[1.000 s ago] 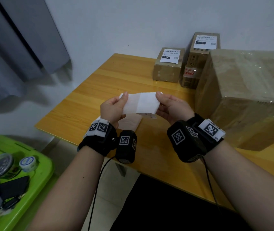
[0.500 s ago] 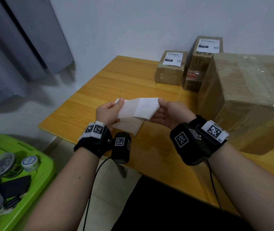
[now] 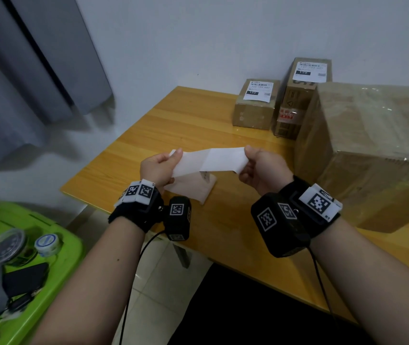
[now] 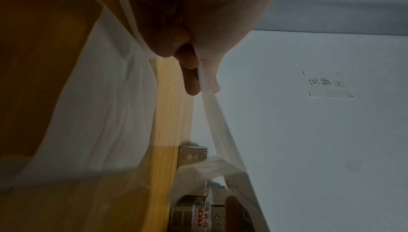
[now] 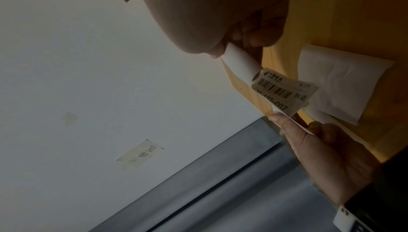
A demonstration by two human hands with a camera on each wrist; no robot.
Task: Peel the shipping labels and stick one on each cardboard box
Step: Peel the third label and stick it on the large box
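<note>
Over the wooden table (image 3: 148, 135) I hold a white label strip (image 3: 211, 161) stretched between both hands. My left hand (image 3: 173, 158) pinches its left end and my right hand (image 3: 248, 155) pinches its curled right end. In the right wrist view the printed barcode side of the label strip (image 5: 280, 89) faces down, between my right hand (image 5: 223, 52) and the left thumb (image 5: 280, 120). In the left wrist view my left hand (image 4: 198, 82) pinches the strip edge-on. A small box (image 3: 254, 108) and a tall box (image 3: 300, 100) each carry a label. The large box (image 3: 372, 150) shows none.
A loose white backing sheet (image 3: 193, 189) lies on the table under my hands. The large box stands close to my right wrist. A green bin (image 3: 56, 270) with jars and dark items sits on the floor at the left. A grey curtain (image 3: 24, 70) hangs at the back left.
My hands have moved apart, so the strip between them is drawn out longer and flatter. The boxes have not moved.
</note>
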